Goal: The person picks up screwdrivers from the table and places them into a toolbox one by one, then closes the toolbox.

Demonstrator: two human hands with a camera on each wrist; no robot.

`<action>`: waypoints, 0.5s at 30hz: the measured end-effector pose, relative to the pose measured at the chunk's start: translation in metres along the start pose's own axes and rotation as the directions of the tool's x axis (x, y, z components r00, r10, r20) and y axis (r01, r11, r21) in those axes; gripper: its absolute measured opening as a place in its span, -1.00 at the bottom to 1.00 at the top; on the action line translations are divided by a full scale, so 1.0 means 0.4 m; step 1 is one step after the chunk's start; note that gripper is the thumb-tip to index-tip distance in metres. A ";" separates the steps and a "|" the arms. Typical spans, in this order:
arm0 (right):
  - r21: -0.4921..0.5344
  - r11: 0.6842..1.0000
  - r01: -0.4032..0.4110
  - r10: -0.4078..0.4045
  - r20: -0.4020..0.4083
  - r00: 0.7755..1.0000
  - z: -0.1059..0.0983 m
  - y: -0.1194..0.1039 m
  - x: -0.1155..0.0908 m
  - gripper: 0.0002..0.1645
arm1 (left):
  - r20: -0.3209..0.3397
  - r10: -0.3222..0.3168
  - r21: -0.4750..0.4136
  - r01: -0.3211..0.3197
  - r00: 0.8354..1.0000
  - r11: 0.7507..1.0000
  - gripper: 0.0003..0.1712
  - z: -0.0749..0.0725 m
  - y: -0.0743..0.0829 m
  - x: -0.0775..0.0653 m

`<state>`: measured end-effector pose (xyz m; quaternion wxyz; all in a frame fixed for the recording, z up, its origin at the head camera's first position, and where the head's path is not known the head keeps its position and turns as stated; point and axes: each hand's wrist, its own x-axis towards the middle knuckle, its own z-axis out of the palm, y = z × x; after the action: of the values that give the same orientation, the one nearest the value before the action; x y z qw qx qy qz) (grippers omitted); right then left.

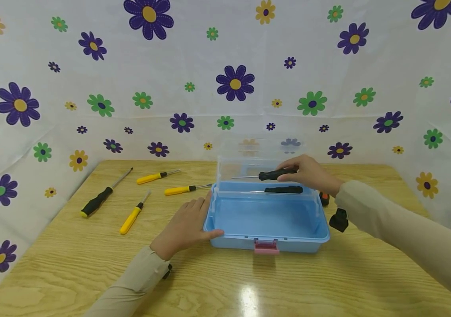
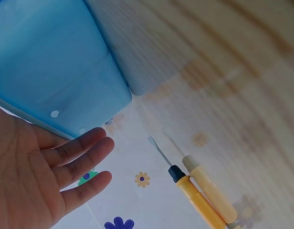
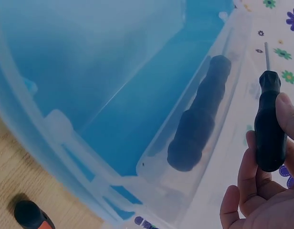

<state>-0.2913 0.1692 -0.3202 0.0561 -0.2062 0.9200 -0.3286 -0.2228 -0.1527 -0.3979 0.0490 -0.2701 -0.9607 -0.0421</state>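
My right hand (image 1: 308, 174) holds a black-handled screwdriver (image 3: 271, 133) between thumb and fingers, its thin shaft pointing left, raised over the back of a light blue toolbox (image 1: 297, 246). Under it, a second black-handled screwdriver (image 1: 285, 189) lies in the clear plastic tray (image 3: 178, 205) along the box's rear side. My left hand (image 1: 186, 224) rests against the left end of the box, thumb at the front rim. In the left wrist view its fingers (image 2: 85, 169) are extended beside the blue wall. A pink latch (image 1: 267, 247) sits at the box's front.
Left of the box lie three yellow-handled screwdrivers (image 1: 131, 220) and a larger black one with a yellow end (image 1: 96, 202). A black and orange handle (image 1: 324, 199) shows beyond the box's right end. The clear lid (image 1: 229, 165) stands raised before a flowered cloth.
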 end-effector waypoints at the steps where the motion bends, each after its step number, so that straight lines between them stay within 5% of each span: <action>1: 0.004 1.000 -0.004 0.004 0.002 1.000 0.003 -0.001 0.003 -0.62 | -0.002 0.001 0.001 -0.001 1.000 1.000 0.21 0.000 0.000 0.000; 15: -0.024 1.000 -0.007 0.007 0.002 1.000 0.044 -0.025 0.037 -0.63 | 0.012 -0.020 -0.011 0.020 1.000 1.000 0.23 0.002 -0.001 0.000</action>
<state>-0.2971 0.1458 -0.3271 0.0560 -0.2039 0.9245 -0.3172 -0.2232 -0.1528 -0.3986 0.0417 -0.2611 -0.9633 -0.0461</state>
